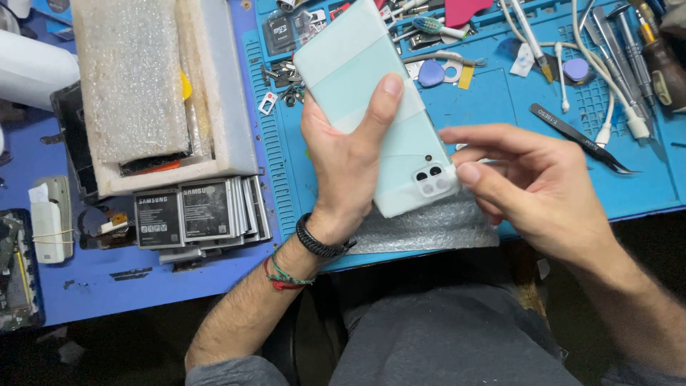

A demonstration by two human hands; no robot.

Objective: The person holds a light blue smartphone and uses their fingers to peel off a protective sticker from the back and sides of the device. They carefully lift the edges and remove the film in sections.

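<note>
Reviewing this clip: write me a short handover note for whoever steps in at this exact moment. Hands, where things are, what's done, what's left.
Left hand: grips the pale green phone from beneath, thumb across its back, camera end toward the person.
Right hand: holds nothing; its fingertips are at the camera block corner of the phone.
Around: the blue work mat carries black tweezers, blue picks and screwdrivers; bubble wrap lies under the phone; a stack of batteries sits to the left by a foam box.
Done: phone is picked up, back side up, back cover on.
Left: no opening is visible yet; no tool is in hand.
</note>
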